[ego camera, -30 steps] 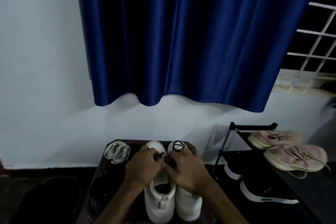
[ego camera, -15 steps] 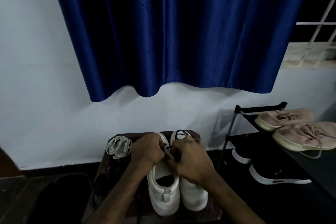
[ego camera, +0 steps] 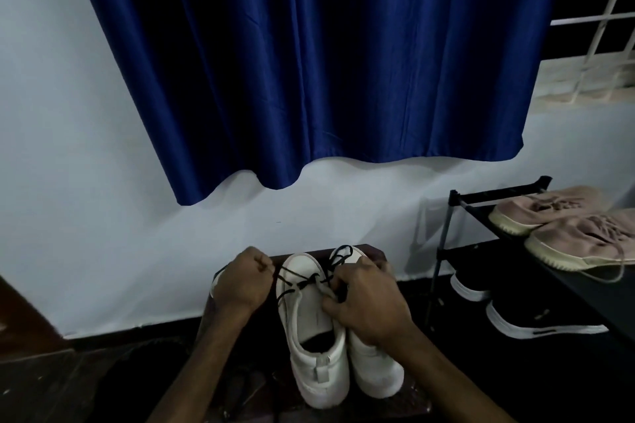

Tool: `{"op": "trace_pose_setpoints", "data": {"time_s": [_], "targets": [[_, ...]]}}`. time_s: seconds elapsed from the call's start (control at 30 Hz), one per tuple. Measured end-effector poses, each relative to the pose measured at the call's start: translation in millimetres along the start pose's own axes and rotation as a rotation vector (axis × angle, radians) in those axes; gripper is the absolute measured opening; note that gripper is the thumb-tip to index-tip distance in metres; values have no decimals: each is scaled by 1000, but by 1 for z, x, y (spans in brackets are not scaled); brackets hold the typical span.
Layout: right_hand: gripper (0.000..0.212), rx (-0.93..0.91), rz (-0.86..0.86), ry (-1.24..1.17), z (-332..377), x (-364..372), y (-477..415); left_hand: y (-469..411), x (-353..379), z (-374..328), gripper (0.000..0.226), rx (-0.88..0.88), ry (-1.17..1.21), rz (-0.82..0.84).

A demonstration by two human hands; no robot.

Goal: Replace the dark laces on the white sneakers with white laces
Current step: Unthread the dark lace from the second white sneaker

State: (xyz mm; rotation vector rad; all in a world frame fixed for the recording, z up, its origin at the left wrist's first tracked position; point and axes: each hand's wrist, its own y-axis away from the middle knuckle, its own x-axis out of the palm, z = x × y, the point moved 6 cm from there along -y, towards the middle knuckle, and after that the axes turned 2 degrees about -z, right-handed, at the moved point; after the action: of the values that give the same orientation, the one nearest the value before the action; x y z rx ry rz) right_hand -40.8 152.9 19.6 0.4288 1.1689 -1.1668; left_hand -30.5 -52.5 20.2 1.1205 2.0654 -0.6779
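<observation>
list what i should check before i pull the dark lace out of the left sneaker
1. Grip of the left hand on the dark lace end: fist closed on it, ok.
2. Fingers of the right hand pinching the lace at the left sneaker eyelets: ok.
3. Lace free of knots: cannot tell.
4. Lace out of the right sneaker: not ok, a dark loop shows at its toe.
5. Spare white laces ready: mostly hidden behind the left hand, cannot tell.
</observation>
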Motion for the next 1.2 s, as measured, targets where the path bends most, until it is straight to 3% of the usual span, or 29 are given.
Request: {"op": "trace_pose_setpoints", "data": {"time_s": [0.1, 0.2, 0.27, 0.5, 0.77, 0.87, 0.97, 1.07, 1.2], "targets": [[28, -17, -7, 10, 0, 1, 0, 9, 6, -11, 26, 175, 40, 88], [29, -24, 10, 15, 1, 0, 0, 15, 18, -36, 20, 409, -74, 177], [28, -24, 15, 12, 2, 0, 1, 17, 29, -46, 20, 475, -227, 231], [28, -16, 9, 22, 0, 0, 0, 14, 34, -59, 15, 482, -462, 141], [28, 3, -15, -7, -2, 1, 0, 14, 35, -56, 14, 541, -451, 170], [29, 15, -15, 3, -4, 2, -1, 5, 6, -51, 10, 486, -372, 21], [27, 22, -14, -12, -4, 2, -1, -8, -34, -27, 11, 316, -266, -180], [26, 19, -2, -12, -3, 1, 0, -6, -28, -15, 8, 278, -285, -95], [28, 18, 7, -1, -1, 0, -1, 15, 6, -42, 13, 463, -245, 107]]}}
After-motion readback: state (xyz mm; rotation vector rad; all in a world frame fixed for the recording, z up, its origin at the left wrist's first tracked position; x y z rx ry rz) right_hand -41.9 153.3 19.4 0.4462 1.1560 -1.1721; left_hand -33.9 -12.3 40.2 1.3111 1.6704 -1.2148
